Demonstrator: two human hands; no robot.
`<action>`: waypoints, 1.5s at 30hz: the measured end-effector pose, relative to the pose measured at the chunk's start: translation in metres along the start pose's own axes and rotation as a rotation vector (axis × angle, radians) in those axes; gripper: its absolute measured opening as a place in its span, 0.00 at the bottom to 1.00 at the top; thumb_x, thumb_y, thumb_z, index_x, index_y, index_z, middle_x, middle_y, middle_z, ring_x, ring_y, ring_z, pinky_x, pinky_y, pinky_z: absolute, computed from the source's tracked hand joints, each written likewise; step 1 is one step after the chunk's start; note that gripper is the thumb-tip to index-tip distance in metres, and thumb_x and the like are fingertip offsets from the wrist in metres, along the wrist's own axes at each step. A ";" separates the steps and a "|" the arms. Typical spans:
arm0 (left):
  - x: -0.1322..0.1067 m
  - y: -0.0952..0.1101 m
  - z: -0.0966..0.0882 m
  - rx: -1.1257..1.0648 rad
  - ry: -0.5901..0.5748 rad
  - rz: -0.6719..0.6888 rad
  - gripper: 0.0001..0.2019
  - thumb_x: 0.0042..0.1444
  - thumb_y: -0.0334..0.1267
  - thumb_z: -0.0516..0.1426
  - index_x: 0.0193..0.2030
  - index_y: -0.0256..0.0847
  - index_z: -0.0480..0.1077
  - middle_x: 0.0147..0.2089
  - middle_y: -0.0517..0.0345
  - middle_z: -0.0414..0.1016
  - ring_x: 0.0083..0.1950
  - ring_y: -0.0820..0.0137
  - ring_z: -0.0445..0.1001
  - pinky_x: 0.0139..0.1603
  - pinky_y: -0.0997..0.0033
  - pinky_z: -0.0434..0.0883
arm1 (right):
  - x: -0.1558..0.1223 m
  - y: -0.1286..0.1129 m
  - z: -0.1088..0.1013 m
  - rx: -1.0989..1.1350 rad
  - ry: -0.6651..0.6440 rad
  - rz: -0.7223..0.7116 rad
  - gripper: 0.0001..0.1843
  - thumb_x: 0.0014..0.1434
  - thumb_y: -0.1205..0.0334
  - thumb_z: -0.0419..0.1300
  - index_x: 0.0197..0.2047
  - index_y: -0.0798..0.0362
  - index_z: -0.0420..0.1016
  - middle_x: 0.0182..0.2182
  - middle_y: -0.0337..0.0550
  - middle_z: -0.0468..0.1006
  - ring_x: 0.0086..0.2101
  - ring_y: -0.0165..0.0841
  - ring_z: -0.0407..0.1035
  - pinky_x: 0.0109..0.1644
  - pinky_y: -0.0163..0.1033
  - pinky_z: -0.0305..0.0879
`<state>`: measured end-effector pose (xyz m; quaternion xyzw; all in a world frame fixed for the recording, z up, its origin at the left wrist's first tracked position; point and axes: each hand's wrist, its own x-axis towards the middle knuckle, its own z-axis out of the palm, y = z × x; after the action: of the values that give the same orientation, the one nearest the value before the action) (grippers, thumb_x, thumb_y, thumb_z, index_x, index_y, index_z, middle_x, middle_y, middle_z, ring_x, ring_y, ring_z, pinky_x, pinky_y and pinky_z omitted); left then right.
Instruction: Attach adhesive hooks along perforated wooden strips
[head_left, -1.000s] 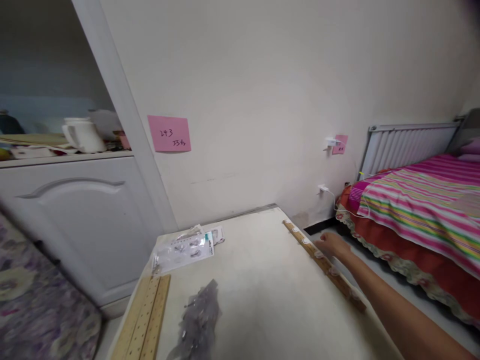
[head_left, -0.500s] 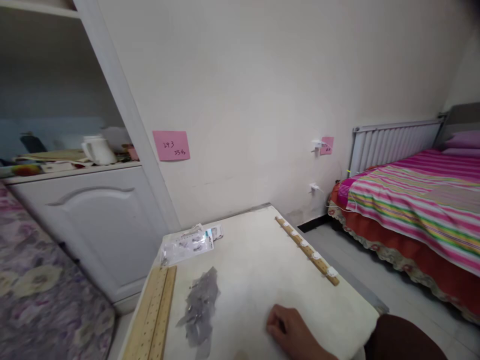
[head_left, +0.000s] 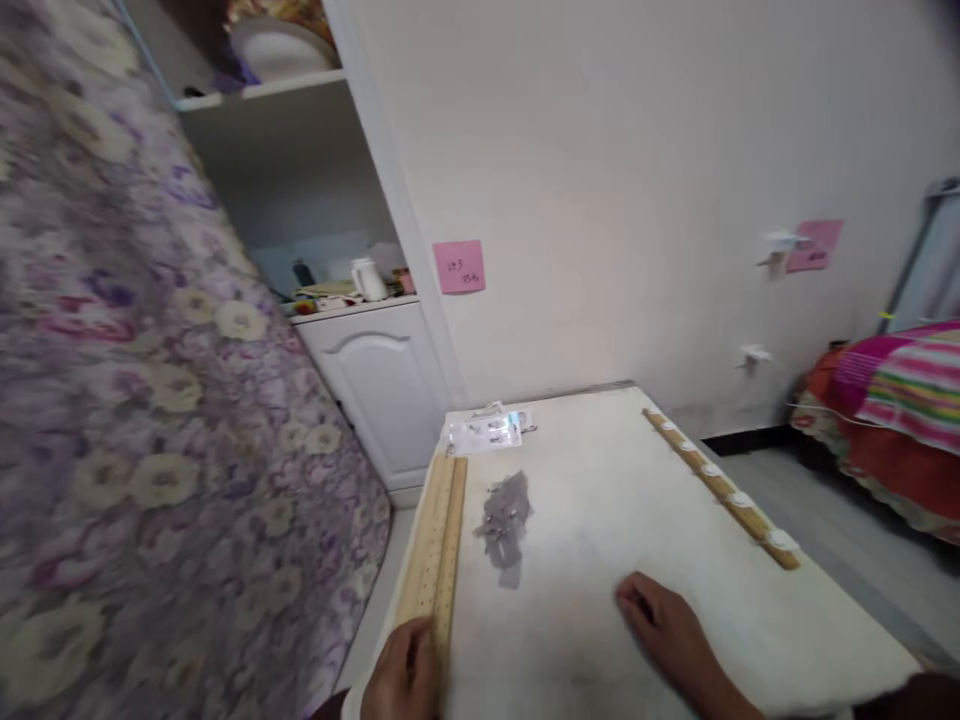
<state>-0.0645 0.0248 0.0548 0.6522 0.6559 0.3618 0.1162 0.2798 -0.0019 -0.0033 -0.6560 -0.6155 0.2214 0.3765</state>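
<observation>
My left hand (head_left: 403,677) is closed round the near end of a pale wooden strip with rows of holes (head_left: 437,545), which lies along the left edge of the white table (head_left: 600,480). On the table's near middle my right hand (head_left: 660,620) rests flat with its fingers together and nothing in it. Ahead of it lies a small grey plastic bag of hardware (head_left: 506,515). A second wooden strip with white hooks (head_left: 720,485) runs along the table's right edge.
A clear blister pack (head_left: 487,432) lies at the table's far left corner. A flowered curtain (head_left: 150,400) hangs at the left. Behind stand a white cabinet (head_left: 375,380) with a jug, a wall with pink notes (head_left: 459,266), and a striped bed (head_left: 900,400) at the right.
The view has swung left and pulled back. My right hand left the hooked strip and came to rest on the near table. My left hand has come into view gripping the left strip.
</observation>
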 end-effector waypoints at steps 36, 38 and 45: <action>-0.016 -0.023 0.011 0.504 -0.067 0.259 0.19 0.63 0.41 0.47 0.56 0.39 0.69 0.59 0.45 0.70 0.61 0.59 0.66 0.61 0.52 0.65 | -0.009 0.001 -0.004 -0.001 -0.054 0.018 0.17 0.59 0.47 0.48 0.32 0.47 0.71 0.26 0.37 0.78 0.29 0.34 0.71 0.34 0.35 0.64; -0.023 -0.027 -0.006 0.418 -0.075 0.297 0.17 0.62 0.40 0.48 0.53 0.40 0.71 0.55 0.46 0.73 0.57 0.61 0.71 0.58 0.56 0.69 | -0.010 0.001 -0.005 -0.003 -0.068 0.036 0.17 0.59 0.46 0.48 0.32 0.47 0.71 0.27 0.37 0.78 0.29 0.35 0.72 0.34 0.35 0.64; -0.052 -0.028 -0.021 0.382 -0.160 0.406 0.19 0.54 0.30 0.53 0.53 0.44 0.70 0.54 0.48 0.72 0.55 0.61 0.71 0.54 0.60 0.72 | -0.012 0.000 -0.007 0.002 -0.060 0.044 0.17 0.57 0.46 0.49 0.32 0.47 0.72 0.28 0.38 0.79 0.30 0.35 0.72 0.34 0.35 0.65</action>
<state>-0.0926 -0.0276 0.0353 0.8066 0.5572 0.1949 -0.0323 0.2836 -0.0148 -0.0007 -0.6619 -0.6118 0.2498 0.3538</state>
